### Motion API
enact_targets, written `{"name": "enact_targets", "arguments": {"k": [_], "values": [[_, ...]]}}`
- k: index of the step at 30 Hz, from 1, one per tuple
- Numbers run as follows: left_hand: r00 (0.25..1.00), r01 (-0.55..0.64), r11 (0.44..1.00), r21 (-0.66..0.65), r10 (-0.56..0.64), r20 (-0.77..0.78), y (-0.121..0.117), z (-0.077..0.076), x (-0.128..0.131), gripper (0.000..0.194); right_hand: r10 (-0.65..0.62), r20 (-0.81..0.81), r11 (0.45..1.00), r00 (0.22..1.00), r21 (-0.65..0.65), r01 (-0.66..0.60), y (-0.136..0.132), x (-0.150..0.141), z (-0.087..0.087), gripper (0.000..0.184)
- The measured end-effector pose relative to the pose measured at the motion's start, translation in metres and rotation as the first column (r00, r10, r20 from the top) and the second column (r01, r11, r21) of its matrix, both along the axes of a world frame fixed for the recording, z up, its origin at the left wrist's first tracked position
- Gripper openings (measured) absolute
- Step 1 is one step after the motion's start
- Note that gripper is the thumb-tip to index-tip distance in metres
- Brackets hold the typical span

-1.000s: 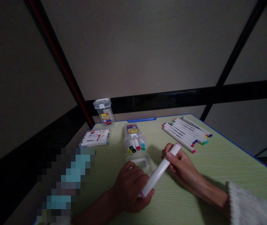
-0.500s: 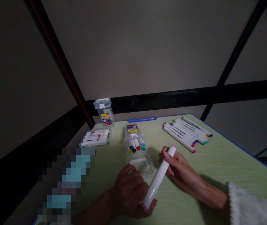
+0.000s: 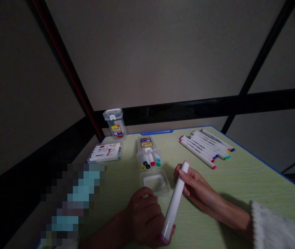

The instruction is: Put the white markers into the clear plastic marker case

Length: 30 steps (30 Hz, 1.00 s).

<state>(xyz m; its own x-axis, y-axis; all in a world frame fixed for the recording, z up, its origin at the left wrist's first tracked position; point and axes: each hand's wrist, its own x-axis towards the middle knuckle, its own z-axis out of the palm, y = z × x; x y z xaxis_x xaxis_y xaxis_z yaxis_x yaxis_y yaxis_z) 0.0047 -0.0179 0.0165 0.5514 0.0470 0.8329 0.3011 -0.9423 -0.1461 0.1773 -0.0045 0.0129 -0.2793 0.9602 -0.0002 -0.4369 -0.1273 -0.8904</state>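
Observation:
A white marker (image 3: 174, 202) with pink caps at both ends is held between my two hands above the green table (image 3: 240, 180). My left hand (image 3: 144, 219) has its fingers curled around the marker's near end. My right hand (image 3: 195, 188) pinches the marker near its far pink cap. Just beyond my hands lies a clear plastic lid (image 3: 154, 182), flat on the table. Behind it, a clear marker case (image 3: 148, 155) lies on its side, open toward me, with several markers inside.
A row of loose markers (image 3: 205, 147) lies at the back right. A flat pack of markers (image 3: 105, 153) sits at the back left, with an upright clear case (image 3: 114, 123) behind it. A blurred patch covers the lower left. The table's blue edge runs along the right.
The marker has swung from a slant toward upright: its far end moved left and down, its near end moved down toward me. Both hands shifted slightly with it.

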Motion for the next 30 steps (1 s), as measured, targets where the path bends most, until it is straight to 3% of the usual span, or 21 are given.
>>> {"name": "enact_targets", "arguments": {"k": [7,14,19,30], "values": [[0.999,-0.038,0.999,0.010,0.039,-0.028,0.0005,0.0001,0.0018,0.038,0.000,0.025,1.000,1.000,-0.029,0.001,0.0004,0.0009,-0.0007,0.041],[0.984,0.109,0.994,0.007,-0.106,-0.140,0.0001,-0.0007,0.0037,0.031,0.025,0.016,1.000,1.000,-0.017,-0.025,0.0018,0.0005,-0.0017,0.041],[0.972,0.137,0.990,-0.016,-0.137,-0.190,-0.0002,-0.0052,0.0014,0.040,0.028,0.021,0.999,0.999,-0.033,-0.027,0.0019,0.0006,-0.0016,0.041],[0.954,0.163,0.986,-0.039,-0.168,-0.250,-0.0016,-0.0054,0.0010,0.022,0.057,0.052,0.998,0.997,-0.019,-0.056,0.0025,0.0011,-0.0025,0.041]]}}
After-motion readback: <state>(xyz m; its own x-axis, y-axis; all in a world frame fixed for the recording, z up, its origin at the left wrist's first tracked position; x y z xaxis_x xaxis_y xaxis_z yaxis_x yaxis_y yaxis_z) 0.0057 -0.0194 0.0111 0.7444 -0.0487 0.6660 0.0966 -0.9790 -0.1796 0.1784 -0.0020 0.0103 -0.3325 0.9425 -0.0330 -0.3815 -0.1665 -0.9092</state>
